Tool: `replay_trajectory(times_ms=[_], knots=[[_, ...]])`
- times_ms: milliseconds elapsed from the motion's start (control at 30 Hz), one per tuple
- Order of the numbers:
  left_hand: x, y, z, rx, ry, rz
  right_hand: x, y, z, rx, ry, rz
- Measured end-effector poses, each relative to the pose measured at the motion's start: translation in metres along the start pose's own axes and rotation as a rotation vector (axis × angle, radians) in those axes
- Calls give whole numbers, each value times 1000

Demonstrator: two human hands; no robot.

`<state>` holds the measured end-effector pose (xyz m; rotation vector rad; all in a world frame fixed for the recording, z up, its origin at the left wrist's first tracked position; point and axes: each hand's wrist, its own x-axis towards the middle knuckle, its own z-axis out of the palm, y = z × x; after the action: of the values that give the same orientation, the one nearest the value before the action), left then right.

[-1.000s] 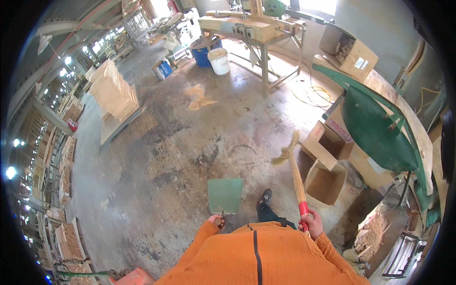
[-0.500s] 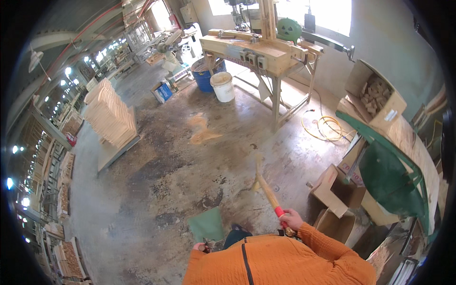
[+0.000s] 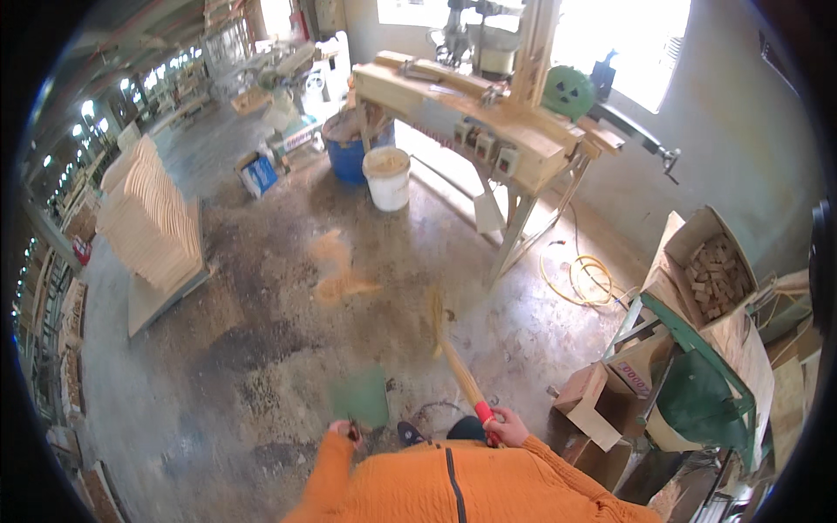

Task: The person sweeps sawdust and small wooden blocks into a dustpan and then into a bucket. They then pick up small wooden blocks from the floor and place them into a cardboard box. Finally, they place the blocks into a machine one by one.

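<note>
My right hand (image 3: 506,427) is closed around a straw broom (image 3: 460,370) near its red-wrapped grip. The broom slants forward and left, its tan bristles low over the floor ahead of me; whether they touch it I cannot tell. At my left side, my left hand (image 3: 345,431) is closed on the dark handle of a green dustpan (image 3: 364,397). The pan's flat, slightly blurred face hangs in front of that hand. Further forward on the floor lies a patch of sawdust (image 3: 338,275), apart from broom and pan.
A wooden workbench (image 3: 532,166) with machines stands ahead by the window. Before it are a white bucket (image 3: 388,183) and a blue drum (image 3: 345,157). Stacked wooden pieces (image 3: 150,218) stand left. A coiled yellow cord (image 3: 582,279) and cardboard boxes (image 3: 602,410) lie right.
The view has turned rightward and come nearer the workbench. A foot shows further forward beside the dustpan. Both hands keep their holds, the broom still slanting ahead.
</note>
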<state>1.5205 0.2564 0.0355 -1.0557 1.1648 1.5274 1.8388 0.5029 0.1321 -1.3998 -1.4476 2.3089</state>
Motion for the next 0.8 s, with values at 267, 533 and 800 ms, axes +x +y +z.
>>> replay_trajectory(times_ms=[267, 533, 800], knots=[[62, 114, 107, 33, -138, -120, 127, -94, 20, -90, 66, -86], [127, 220, 168, 74, -15, -207, 253, -186, 83, -144, 132, -91], [253, 327, 190, 398, -217, -312, 408, -224, 201, -265, 213, -50]])
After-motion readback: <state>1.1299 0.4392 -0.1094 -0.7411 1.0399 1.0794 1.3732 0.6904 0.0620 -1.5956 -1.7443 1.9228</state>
